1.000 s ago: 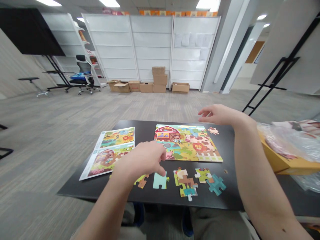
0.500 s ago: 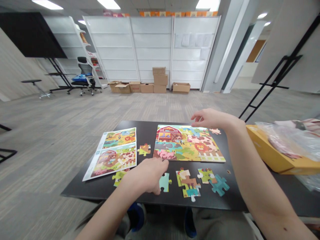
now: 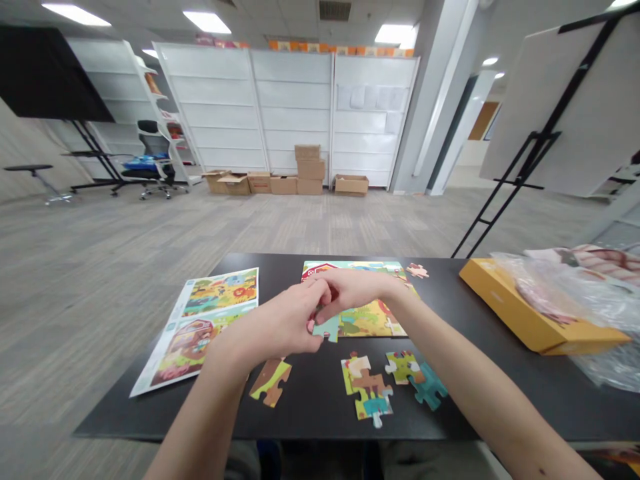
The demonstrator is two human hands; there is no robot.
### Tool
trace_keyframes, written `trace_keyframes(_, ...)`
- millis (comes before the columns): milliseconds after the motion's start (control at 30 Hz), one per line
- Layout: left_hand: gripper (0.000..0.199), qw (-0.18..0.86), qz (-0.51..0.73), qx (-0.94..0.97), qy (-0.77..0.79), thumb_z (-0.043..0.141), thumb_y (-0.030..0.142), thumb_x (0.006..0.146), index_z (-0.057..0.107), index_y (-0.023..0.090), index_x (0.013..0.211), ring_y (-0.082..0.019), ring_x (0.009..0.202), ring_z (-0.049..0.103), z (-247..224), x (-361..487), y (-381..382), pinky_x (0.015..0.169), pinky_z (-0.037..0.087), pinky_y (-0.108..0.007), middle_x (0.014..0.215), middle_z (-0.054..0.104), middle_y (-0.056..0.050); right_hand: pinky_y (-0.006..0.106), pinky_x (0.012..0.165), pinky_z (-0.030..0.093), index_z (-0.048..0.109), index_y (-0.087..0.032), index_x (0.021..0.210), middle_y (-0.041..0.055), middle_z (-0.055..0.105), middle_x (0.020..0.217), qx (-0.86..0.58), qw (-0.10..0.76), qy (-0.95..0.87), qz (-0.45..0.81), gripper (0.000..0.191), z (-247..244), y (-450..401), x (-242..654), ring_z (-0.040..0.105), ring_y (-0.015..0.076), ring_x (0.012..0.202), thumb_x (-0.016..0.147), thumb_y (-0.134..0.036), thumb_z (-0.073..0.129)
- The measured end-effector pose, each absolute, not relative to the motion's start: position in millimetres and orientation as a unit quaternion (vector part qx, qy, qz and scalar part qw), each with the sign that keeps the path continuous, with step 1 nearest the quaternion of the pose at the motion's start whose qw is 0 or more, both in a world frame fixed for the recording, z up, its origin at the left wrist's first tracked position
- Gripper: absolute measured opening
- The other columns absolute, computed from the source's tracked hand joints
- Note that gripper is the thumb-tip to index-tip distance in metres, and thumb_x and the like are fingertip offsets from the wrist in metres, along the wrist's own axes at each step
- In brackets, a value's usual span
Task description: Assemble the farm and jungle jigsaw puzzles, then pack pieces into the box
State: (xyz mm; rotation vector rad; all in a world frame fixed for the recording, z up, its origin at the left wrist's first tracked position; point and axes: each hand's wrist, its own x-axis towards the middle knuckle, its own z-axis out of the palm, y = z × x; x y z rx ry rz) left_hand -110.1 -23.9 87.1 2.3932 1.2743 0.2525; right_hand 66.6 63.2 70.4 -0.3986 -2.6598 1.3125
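Observation:
My left hand [image 3: 267,328] and my right hand [image 3: 354,291] meet above the front edge of a farm jigsaw puzzle [image 3: 367,319]. Fingers of both hands close around a pale teal jigsaw piece [image 3: 326,328], which hangs partly hidden beneath them. The hands cover much of the puzzle's left side. Under my left forearm's side lies a printed picture sheet [image 3: 200,340]. Loose on the table are a brown and green piece [image 3: 270,383], a joined cluster of pieces [image 3: 367,390], a green piece [image 3: 401,367], a teal piece [image 3: 429,387] and a pink piece [image 3: 417,270].
The black table [image 3: 310,417] has a straight front edge below the pieces. At right stands a yellow box [image 3: 520,320] under a clear plastic bag [image 3: 590,300]. Beyond the table lie a carpeted floor, cardboard boxes, an office chair and easels.
My right hand has swung in to meet my left hand. The pale teal piece has left the table and is now between my fingers. The view has tilted slightly upward and shifted.

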Motion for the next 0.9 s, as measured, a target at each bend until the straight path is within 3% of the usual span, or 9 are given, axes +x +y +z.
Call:
trace_keyframes(133, 0.035, 0.17, 0.185, 0.869, 0.427, 0.055, 0.011, 0.073, 0.051, 0.022, 0.106, -0.021, 0.098, 0.059, 78.6, -103.5, -10.3, 0.083, 0.048, -0.033, 0.111, 0.06, -0.004, 0.028, 0.076, 0.052, 0.069, -0.015, 0.104, 0.0031, 0.074, 0.095, -0.193, 0.138, -0.851, 0.468, 0.035, 69.0, 81.1, 81.8, 0.066, 0.0165, 0.085, 0.075, -0.031, 0.08)
trace_keyframes(233, 0.039, 0.117, 0.227, 0.863, 0.435, 0.048, 0.007, 0.078, 0.05, 0.021, 0.115, -0.022, 0.111, 0.059, 63.4, -93.9, 3.6, 0.097, 0.047, -0.037, 0.124, 0.057, -0.008, 0.026, 0.066, 0.051, 0.071, -0.014, 0.1, 0.0031, 0.072, 0.081, -0.309, 0.254, -0.809, 0.431, 0.03, 68.1, 108.6, 112.2, 0.064, 0.0142, 0.072, 0.078, -0.034, 0.076)
trace_keyframes(300, 0.037, 0.102, 0.199, 0.861, 0.457, 0.046, 0.009, 0.083, 0.051, 0.02, 0.117, -0.024, 0.113, 0.06, 50.7, -85.8, 12.9, 0.098, 0.049, -0.039, 0.126, 0.057, -0.01, 0.025, 0.063, 0.05, 0.073, -0.014, 0.087, 0.0034, 0.071, 0.076, -0.389, 0.367, -0.755, 0.38, 0.027, 61.5, 130.3, 135.1, 0.061, 0.0124, 0.066, 0.074, -0.037, 0.078)
trace_keyframes(400, 0.035, 0.111, 0.128, 0.864, 0.474, 0.045, 0.01, 0.086, 0.054, 0.018, 0.119, -0.025, 0.115, 0.061, 31.1, -73.7, 23.6, 0.097, 0.051, -0.039, 0.129, 0.059, -0.012, 0.025, 0.062, 0.052, 0.074, -0.014, 0.086, 0.004, 0.071, 0.074, -0.453, 0.449, -0.68, 0.363, 0.028, 43.3, 157.4, 163.7, 0.059, 0.0117, 0.063, 0.07, -0.037, 0.081)
trace_keyframes(500, 0.033, 0.097, 0.071, 0.87, 0.478, 0.047, 0.018, 0.091, 0.056, 0.017, 0.123, -0.028, 0.119, 0.059, 14.7, -65.1, 28.9, 0.097, 0.051, -0.041, 0.132, 0.059, -0.014, 0.025, 0.064, 0.054, 0.074, -0.013, 0.085, 0.0046, 0.072, 0.073, -0.507, 0.455, -0.632, 0.371, 0.022, 23.5, 171.5, 178.2, 0.062, 0.0121, 0.064, 0.07, -0.026, 0.082)
trace_keyframes(633, 0.033, 0.065, 0.028, 0.875, 0.479, 0.051, 0.034, 0.094, 0.061, 0.018, 0.121, -0.032, 0.122, 0.057, 1.8, -62.2, 30.6, 0.097, 0.052, -0.045, 0.13, 0.061, -0.014, 0.025, 0.066, 0.055, 0.074, -0.013, 0.088, 0.0056, 0.074, 0.08, -0.548, 0.4, -0.639, 0.362, 0.019, 6.7, 177.9, 183.9, 0.065, 0.0126, 0.066, 0.07, -0.011, 0.079)
trace_keyframes(900, 0.032, 0.042, 0.029, 0.875, 0.481, 0.053, 0.036, 0.094, 0.065, 0.017, 0.116, -0.032, 0.121, 0.055, -2.5, -61.5, 30.6, 0.099, 0.05, -0.045, 0.125, 0.062, -0.014, 0.022, 0.06, 0.054, 0.076, -0.013, 0.087, 0.0052, 0.073, 0.073, -0.598, 0.347, -0.654, 0.308, 0.014, 2.0, 186.1, 220.4, 0.064, 0.0127, 0.061, 0.073, -0.014, 0.078)
